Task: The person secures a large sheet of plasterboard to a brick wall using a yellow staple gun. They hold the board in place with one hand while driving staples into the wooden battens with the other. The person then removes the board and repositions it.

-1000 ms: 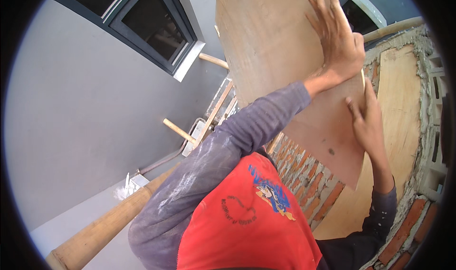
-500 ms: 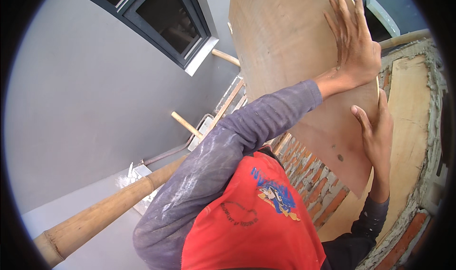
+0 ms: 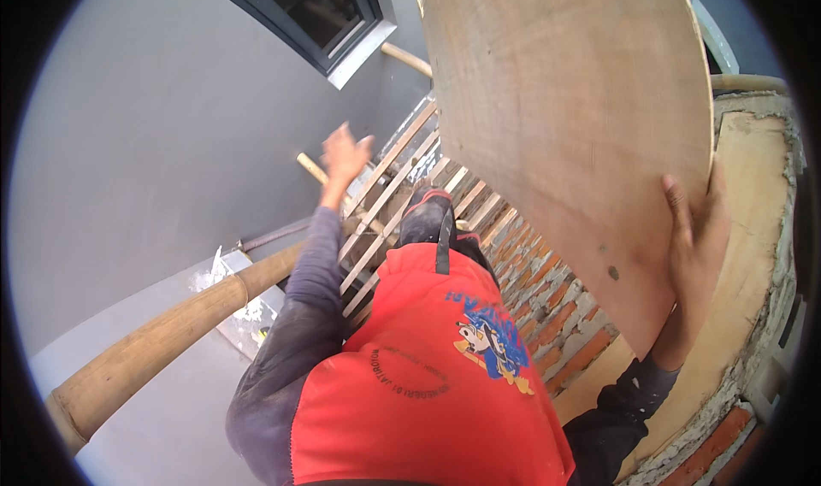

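A large sheet of brown plywood [image 3: 564,84] stands tilted in front of me at the right. My right hand [image 3: 694,247] grips its right edge near the lower corner, thumb across the face and fingers partly hidden round the edge. Off to the left, my left hand [image 3: 345,157] is in the air with thumb and fingers apart, slightly smeared by motion and holding nothing. It is nearest to a short bamboo end [image 3: 311,168] and the wooden slats [image 3: 389,163] beyond my knees.
A brick wall [image 3: 560,332] with rough mortar runs beneath the sheet, a pale board [image 3: 753,204] lying along its top at right. A thick bamboo pole [image 3: 162,349] crosses the lower left. The grey wall [image 3: 171,144] has a dark-framed window [image 3: 312,11].
My left hand has let go of the plywood's right edge and swung left, away from the sheet. The right hand keeps its hold, and the sheet has shifted slightly right.
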{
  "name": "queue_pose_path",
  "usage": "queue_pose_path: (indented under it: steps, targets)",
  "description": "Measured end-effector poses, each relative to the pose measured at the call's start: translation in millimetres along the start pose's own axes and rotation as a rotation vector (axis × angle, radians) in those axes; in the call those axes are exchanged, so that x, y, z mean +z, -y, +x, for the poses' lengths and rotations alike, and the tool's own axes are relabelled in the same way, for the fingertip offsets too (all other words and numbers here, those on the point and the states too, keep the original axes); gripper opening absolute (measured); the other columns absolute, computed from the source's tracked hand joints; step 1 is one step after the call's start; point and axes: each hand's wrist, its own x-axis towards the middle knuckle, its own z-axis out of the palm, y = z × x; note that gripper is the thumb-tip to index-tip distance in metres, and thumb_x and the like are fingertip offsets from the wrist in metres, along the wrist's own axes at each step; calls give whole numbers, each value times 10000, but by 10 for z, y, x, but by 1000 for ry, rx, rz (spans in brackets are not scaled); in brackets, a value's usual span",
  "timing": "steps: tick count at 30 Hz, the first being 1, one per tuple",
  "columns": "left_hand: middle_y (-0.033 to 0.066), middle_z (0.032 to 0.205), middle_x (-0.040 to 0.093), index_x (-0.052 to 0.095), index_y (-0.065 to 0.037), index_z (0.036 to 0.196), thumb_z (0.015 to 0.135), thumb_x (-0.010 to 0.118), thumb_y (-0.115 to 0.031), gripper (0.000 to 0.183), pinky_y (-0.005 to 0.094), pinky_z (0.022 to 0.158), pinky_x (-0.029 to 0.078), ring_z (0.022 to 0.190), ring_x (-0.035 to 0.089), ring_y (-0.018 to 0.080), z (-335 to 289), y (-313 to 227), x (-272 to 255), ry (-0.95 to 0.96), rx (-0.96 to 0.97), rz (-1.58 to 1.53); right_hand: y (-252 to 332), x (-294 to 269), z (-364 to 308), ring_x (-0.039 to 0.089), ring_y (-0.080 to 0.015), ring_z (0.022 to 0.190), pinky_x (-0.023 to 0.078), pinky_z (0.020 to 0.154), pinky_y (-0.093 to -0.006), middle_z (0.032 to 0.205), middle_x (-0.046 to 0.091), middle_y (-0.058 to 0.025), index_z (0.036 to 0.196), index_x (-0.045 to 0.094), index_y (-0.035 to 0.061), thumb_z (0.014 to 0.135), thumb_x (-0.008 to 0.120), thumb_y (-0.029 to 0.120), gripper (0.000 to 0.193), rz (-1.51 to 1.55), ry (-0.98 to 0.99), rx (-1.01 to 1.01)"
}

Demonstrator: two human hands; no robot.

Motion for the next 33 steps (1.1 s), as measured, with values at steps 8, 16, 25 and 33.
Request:
queue_pose_path:
  steps: [8, 16, 25, 33]
  targets:
    - [240, 1157, 583, 507, -6, 1234, 827, 622, -329, 533, 402, 949, 431, 1112, 549, 352, -255, 1951, -542, 198, -285, 78, -117, -11, -35, 515, -205, 1093, 396, 944, -301, 1204, 534, -176, 1270, 424, -89, 897, 584, 105, 449, 153, 13, 135]
    - [218, 1131, 606, 536, -37, 1218, 830, 613, -317, 484, 380, 935, 439, 1087, 570, 338, -256, 2536, -173, 537, -155, 0, 68, 59, 1, 488, -223, 1130, 369, 973, -320, 1242, 503, -190, 1268, 416, -98, 896, 584, 138, 471, -5, -14, 203]
    - [215, 1138, 609, 460, 17, 1262, 837, 611, -278, 539, 354, 938, 416, 1089, 572, 302, -296, 2434, 188, 529, -394, -409, 401, 62, 11, 490, -266, 1140, 362, 984, -345, 1241, 504, -222, 1288, 408, -75, 909, 570, 214, 504, -19, 32, 435]
    - [282, 1295, 431, 301, 61, 1345, 811, 633, -179, 673, 419, 1035, 317, 1221, 414, 402, 362, 2469, -205, -54, -385, -341, 406, 111, -109, 503, -269, 1116, 377, 966, -331, 1233, 511, -221, 1272, 416, -96, 909, 572, 190, 488, -75, -74, 500]
